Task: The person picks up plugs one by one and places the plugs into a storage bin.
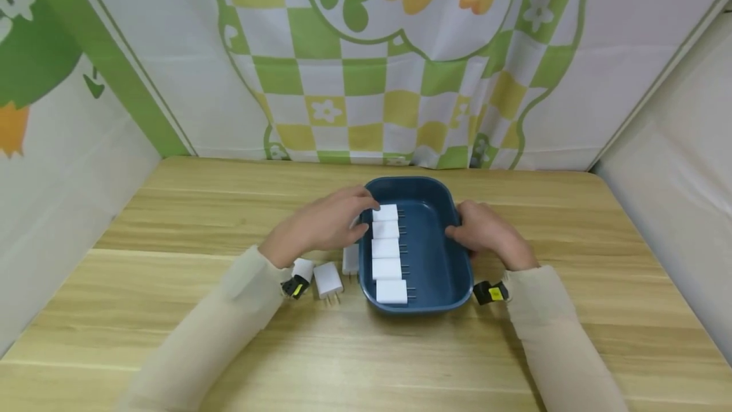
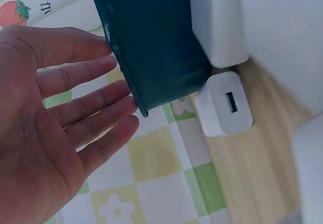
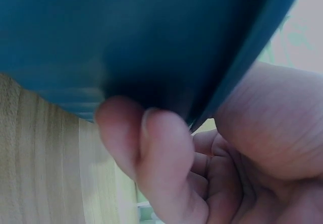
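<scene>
A dark blue rectangular tray [image 1: 431,253] sits in front of me, with a column of several white charger plugs [image 1: 386,248] along its left side, prongs toward the right. My right hand [image 1: 486,231] grips the tray's right wall, thumb over the rim and fingers [image 3: 166,153] bent against the outside. At the far left rim is my left hand [image 1: 332,218], its fingertips right at the edge, near the farthest plug. The left wrist view shows those fingers [image 2: 91,113] extended and spread, the palm holding nothing.
Left of the tray, loose white chargers lie on the wooden table [image 1: 400,361]: one beside its wall [image 1: 351,260], another [image 1: 328,280] with prongs toward me, and a third [image 1: 303,269] by my left wrist. A patterned curtain [image 1: 366,107] hangs behind the table.
</scene>
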### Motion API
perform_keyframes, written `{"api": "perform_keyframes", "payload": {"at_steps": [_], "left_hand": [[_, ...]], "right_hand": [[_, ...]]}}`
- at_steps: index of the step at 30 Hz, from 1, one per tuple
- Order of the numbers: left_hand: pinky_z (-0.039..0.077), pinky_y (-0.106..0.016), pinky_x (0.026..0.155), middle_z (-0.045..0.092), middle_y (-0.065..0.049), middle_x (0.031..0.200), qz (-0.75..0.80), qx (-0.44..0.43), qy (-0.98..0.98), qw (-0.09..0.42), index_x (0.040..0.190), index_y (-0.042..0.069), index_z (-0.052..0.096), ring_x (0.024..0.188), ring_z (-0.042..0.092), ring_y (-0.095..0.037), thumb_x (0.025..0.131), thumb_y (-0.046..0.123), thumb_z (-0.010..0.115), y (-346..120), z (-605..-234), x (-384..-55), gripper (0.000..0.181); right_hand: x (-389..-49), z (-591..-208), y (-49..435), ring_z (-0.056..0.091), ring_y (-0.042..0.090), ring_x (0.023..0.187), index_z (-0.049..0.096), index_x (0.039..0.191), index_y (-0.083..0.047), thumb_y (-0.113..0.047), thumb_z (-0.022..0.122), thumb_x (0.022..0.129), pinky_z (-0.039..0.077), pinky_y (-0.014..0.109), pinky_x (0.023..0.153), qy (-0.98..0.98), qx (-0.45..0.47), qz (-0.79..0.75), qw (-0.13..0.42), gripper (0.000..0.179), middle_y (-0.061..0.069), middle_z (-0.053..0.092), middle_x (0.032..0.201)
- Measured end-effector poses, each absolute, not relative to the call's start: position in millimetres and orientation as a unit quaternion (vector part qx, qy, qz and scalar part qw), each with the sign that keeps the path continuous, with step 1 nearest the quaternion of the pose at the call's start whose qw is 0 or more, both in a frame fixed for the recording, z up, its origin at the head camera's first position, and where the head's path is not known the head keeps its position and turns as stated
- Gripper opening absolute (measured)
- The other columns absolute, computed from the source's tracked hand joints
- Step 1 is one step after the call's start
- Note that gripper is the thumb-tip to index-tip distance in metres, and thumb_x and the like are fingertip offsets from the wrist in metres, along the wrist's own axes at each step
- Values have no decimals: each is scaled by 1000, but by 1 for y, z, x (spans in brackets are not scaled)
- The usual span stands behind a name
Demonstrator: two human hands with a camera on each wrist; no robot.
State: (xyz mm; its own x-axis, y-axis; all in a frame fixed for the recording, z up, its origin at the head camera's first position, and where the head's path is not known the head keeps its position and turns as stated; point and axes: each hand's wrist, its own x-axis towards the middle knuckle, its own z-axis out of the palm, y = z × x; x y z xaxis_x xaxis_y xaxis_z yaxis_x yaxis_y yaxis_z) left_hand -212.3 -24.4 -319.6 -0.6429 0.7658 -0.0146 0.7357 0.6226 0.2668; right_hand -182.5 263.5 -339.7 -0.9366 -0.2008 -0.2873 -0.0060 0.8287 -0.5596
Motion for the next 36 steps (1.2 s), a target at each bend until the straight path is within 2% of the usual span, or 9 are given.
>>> {"api": "perform_keyframes", "payload": {"at_steps": [10,18,27,32,36], "left_hand": [[49,-39,100,58,-15,135,144,405,902,40,127,1,67,122,56,-28,99,13,64,-31,-328,-199,30],[51,-38,96,57,-13,133,182,412,892,33,127,0,66,115,58,-25,99,13,66,-37,-331,-198,31],[49,-45,100,59,-15,132,205,386,899,38,131,1,64,120,59,-31,98,12,67,-59,-317,-201,35],[44,-50,105,58,-19,135,194,362,910,59,132,-2,61,126,55,-36,97,11,67,-79,-312,-205,38],[44,-52,105,60,-21,133,184,343,917,88,131,-6,61,125,55,-39,97,7,66,-95,-309,-208,37]], "right_hand": [[-182,-341,263,67,21,53,63,111,9,-10,57,100,57,34,56,938,-53,-294,178,23,12,70,75],[-182,-340,263,67,21,53,62,113,11,-10,57,99,57,34,56,937,-61,-297,176,26,14,71,79],[-182,-340,265,67,21,52,61,111,11,-10,57,99,56,34,56,936,-67,-298,174,24,13,70,76],[-182,-340,265,67,21,52,61,112,11,-10,57,99,57,34,57,938,-64,-294,173,25,13,70,77],[-182,-339,264,67,22,53,61,113,11,-10,56,100,57,35,57,937,-60,-295,176,26,13,70,77]]}}
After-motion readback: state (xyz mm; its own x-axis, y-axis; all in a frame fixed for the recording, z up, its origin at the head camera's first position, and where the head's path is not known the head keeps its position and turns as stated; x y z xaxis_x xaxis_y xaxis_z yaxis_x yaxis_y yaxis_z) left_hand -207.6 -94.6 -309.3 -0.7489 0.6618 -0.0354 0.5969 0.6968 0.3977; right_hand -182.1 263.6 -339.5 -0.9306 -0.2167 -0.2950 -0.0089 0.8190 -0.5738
